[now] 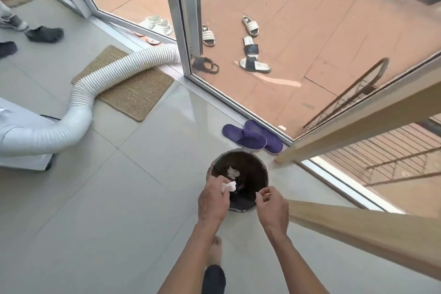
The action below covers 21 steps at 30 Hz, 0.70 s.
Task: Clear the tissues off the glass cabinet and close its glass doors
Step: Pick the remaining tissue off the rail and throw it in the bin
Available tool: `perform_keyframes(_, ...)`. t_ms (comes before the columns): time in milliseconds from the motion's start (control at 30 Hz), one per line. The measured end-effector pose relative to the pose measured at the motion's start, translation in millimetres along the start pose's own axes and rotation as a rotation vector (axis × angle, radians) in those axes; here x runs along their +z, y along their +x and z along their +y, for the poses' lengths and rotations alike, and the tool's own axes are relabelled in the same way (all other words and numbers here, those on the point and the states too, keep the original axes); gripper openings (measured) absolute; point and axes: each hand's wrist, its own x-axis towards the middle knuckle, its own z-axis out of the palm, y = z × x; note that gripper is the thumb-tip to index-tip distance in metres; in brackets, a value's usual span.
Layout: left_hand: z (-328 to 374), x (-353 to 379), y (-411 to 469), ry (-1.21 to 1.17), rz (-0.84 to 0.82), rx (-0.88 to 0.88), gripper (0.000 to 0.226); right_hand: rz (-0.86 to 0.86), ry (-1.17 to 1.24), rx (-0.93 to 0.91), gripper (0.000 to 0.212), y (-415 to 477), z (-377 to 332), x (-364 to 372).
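Observation:
A round dark waste bin (248,162) stands on the tiled floor below me. My left hand (213,200) hovers over its near left rim and grips a crumpled white tissue (229,186). Over the near right rim, my right hand (272,205) pinches a tiny white scrap (258,194) between thumb and forefinger. Another crumpled tissue (232,172) lies inside the bin. The glass cabinet is not in view.
Purple slippers (253,137) lie just beyond the bin by the sliding glass door frame (238,105). A white ribbed hose (100,88) crosses a woven mat (136,95) at left. Wooden table legs (358,227) stand at right. Another person's feet (44,34) are far left.

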Motion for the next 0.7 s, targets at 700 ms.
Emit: perform_keyframes(700,-39.4,54.9,76.1,0.095,-0.248,-0.025,0.023,-0.115,-0.019,0.023,0.027,71.8,26.1,30.0)
